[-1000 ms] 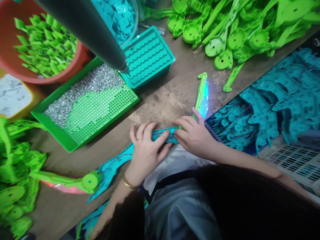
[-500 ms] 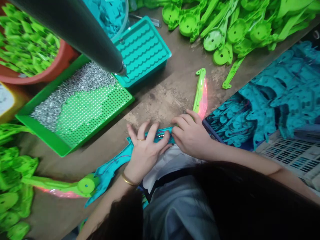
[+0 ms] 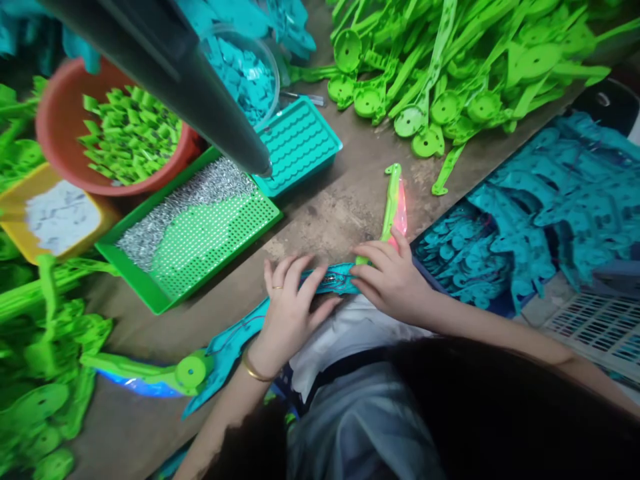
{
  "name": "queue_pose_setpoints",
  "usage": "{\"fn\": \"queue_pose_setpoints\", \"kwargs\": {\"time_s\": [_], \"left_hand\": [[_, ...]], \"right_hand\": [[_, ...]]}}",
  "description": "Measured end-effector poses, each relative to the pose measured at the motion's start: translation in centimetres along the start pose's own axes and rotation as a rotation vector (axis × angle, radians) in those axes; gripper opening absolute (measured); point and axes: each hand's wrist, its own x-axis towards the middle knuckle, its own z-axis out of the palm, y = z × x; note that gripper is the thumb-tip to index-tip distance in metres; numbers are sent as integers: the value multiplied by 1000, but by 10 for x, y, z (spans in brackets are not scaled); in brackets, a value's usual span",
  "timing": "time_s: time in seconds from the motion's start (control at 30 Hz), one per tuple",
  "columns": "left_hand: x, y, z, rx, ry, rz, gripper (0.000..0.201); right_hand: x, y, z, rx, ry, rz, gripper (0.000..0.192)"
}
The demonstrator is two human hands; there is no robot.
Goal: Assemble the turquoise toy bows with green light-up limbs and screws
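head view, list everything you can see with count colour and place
teal toy shell: one, teal, table's near edge, under both hands
lit toy blade: one, green with red glow, right of centre
perforated tray: one, green, left of centre
screws: heap, silver, in the perforated tray
scalloped tray: one, teal, behind the perforated tray
basin: one, red, far left, holds green clips
green toy shells: pile, far right
teal shells: pile, right
hanging tool: one, dark, over the trays
table: one, brown
left hand: grip pressing the teal toy shell
right hand: grip on the shell's right end
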Motion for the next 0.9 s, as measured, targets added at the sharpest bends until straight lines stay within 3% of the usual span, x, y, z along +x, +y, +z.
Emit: {"fn": "queue_pose_setpoints", "kwargs": {"time_s": [0.23, 0.5, 0.9], "left_hand": [[-21, -6, -4, 12, 79, -54, 32], [-21, -4, 2, 42, 87, -1, 20], [-24, -6, -1, 42, 111, -17, 26]], "right_hand": [[-1, 1, 5, 37, 37, 0, 17], [6, 1, 17, -20, -45, -8, 14], [12, 0, 11, -35, -50, -37, 22]]}}
